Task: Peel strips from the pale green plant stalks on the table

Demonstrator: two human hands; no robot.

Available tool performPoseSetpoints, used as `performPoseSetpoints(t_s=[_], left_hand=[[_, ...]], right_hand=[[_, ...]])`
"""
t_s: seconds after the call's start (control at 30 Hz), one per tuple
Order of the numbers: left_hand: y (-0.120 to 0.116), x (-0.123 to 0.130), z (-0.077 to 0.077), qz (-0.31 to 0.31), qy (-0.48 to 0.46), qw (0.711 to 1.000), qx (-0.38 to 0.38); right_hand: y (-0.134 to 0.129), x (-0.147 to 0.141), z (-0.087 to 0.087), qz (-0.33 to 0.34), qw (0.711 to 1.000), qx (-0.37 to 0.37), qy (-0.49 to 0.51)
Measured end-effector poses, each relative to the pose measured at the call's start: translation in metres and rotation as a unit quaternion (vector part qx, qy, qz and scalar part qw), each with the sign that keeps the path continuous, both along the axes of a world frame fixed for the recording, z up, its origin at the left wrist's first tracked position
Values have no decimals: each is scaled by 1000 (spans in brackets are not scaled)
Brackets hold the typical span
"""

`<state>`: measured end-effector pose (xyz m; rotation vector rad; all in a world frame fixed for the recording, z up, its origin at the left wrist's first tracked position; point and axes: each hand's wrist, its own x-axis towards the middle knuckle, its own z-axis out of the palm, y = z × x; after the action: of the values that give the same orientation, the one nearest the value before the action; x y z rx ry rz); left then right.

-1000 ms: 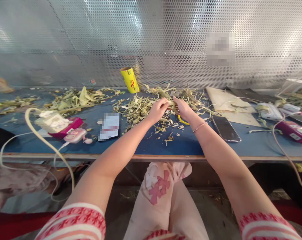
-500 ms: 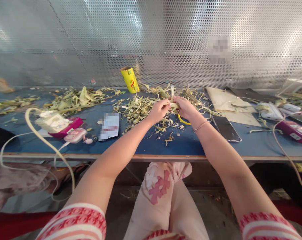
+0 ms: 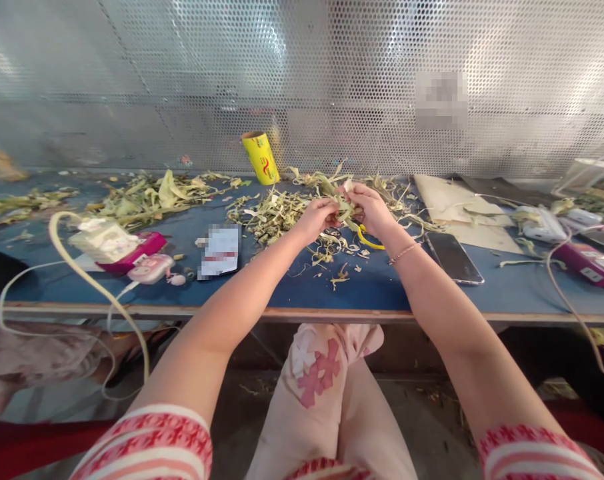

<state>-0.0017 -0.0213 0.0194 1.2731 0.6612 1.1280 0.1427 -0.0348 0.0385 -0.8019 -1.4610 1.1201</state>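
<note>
Leaf strip is pinched between the left grip and the right grip, its long axis unclear.

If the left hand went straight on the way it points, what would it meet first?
The leafy strip is right at the left hand; past it, the first thing would likely be the right hand. Depth is hard to judge from this view.

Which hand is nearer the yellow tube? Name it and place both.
Left. The left hand is in front of the yellow tube and to its right; the right hand is also in front, but farther right.
</note>
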Motion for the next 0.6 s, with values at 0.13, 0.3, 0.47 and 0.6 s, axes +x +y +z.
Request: performPoseSetpoints(t_s=[0.13, 0.3, 0.47, 0.6], left_hand=[[2, -1, 1, 15, 1, 1000, -5], [0, -4, 3, -26, -28, 999, 6], [-2, -4, 4, -61, -25, 997, 50], [-3, -4, 2, -50, -24, 995, 82]], right_hand=[[6, -1, -4, -11, 999, -28, -10], [2, -5, -3, -26, 999, -26, -15], [-4, -3, 2, -22, 1000, -7, -1], [-5, 0, 1, 14, 1000, 14, 6]])
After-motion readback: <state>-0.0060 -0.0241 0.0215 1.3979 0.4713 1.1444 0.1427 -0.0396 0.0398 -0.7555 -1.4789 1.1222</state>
